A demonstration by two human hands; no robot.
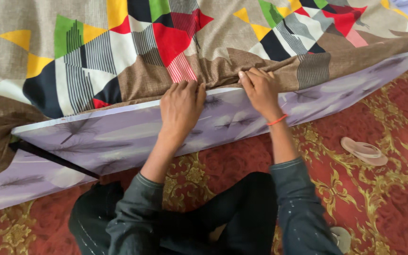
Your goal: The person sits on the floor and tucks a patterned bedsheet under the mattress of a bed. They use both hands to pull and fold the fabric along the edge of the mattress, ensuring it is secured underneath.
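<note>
L hand [181, 105] & R hand [259, 89] both pinch the bright patterned sheet [133, 47] at the pale purple mattress [119, 137] edge. Pink sandal [364, 151] lies on the red carpet [393, 198], right of R hand.

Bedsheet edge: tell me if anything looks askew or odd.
The sheet is bunched into creases where both hands, left and right, press it at the mattress edge. A lone sandal lies on the carpet.

Both hands [181, 106] [259, 89] pinch the patterned sheet [133, 52] at the mattress [133, 134] edge.
</note>
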